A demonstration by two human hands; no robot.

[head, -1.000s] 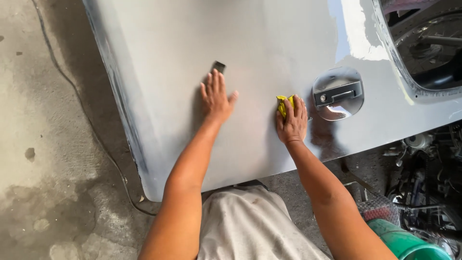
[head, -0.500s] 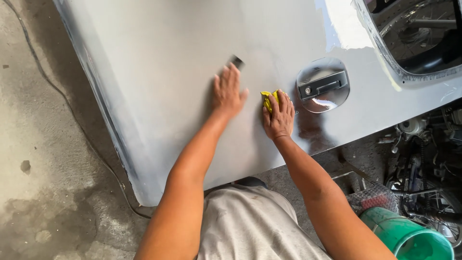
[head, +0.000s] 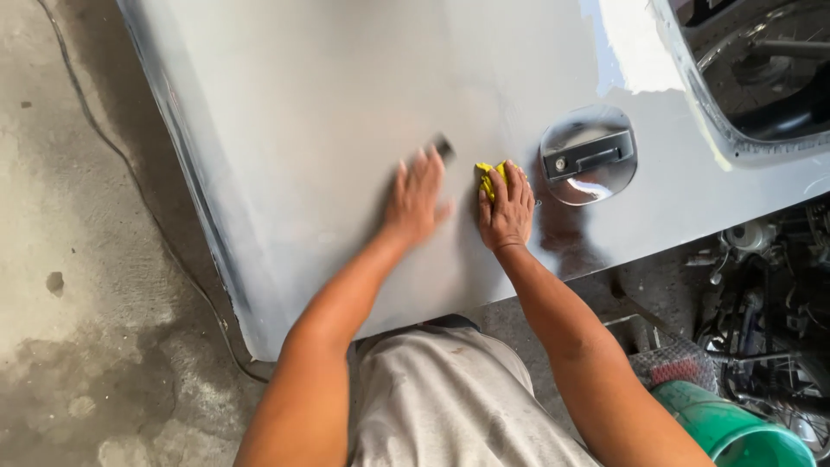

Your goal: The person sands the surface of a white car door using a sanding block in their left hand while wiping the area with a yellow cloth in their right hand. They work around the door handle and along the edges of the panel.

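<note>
Right hand (head: 506, 210) presses flat on a yellow cloth (head: 489, 177) beneath its fingers; left hand (head: 417, 199) spread wide.

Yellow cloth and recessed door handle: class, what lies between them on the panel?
Only bare grey panel shows in the head view between the yellow cloth, under the right hand, and the door handle.
</note>
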